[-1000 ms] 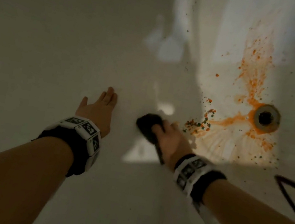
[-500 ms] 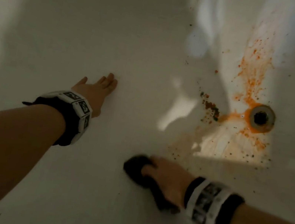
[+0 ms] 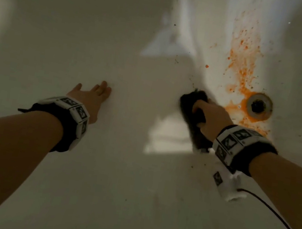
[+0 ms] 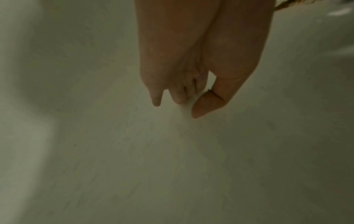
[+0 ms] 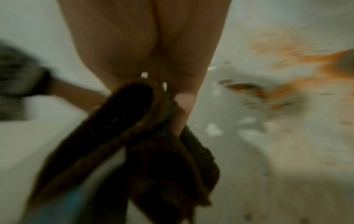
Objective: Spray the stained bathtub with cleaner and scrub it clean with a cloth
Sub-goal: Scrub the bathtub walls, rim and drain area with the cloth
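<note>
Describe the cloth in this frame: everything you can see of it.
The cloth is dark, nearly black, with a brownish, nubby, terry-like look in the blurred right wrist view. It is bunched and folded, not spread flat. The right hand grips it, with a loose tail trailing back toward the wrist. It lies against the white bathtub floor, just left of the orange stain around the drain.

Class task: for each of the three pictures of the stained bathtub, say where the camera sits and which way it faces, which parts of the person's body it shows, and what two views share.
Head: worn on the head, looks down into the white bathtub; shows both forearms, the flat left hand, and the right hand gripping the dark crumpled cloth beside the round metal drain.
Left wrist: looks along the left hand at bare tub floor.
Right wrist: looks along the right hand at the cloth.
Shared: head and right wrist both show the orange stain.
</note>
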Available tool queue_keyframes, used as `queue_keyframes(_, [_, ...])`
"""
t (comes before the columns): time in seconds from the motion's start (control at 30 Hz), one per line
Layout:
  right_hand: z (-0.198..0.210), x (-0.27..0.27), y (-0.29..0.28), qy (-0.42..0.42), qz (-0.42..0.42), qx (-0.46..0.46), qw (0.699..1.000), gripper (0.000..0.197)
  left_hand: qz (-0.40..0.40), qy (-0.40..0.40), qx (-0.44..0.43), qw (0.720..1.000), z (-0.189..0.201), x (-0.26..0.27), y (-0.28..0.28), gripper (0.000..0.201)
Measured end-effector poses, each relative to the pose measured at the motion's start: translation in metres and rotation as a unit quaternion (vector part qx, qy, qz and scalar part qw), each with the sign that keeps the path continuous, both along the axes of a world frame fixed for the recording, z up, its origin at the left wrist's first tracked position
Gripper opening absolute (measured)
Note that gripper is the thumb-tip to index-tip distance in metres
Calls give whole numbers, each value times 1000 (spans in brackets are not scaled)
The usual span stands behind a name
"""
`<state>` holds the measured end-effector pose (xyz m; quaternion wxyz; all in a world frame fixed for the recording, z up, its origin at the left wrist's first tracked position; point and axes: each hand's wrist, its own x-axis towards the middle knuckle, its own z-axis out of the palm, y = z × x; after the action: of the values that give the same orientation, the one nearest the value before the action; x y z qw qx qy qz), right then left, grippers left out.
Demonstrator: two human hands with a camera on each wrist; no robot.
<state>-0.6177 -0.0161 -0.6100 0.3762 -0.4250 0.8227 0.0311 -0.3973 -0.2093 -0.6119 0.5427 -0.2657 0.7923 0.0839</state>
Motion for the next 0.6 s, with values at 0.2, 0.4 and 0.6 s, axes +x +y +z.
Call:
queue_keyframes(0.2, [46, 98, 23, -381, 335, 99, 856, 32, -4, -23, -5, 1000, 1, -6, 3, 85])
queue_keyframes(0.4, [6, 116, 47, -279, 333, 169, 885, 34, -12, -19, -8, 1000, -3, -1, 2, 86])
queue_keyframes(0.6, [-17, 54, 36, -69, 201, 87, 973, 41, -12, -14, -15, 1000, 0, -1, 4, 85])
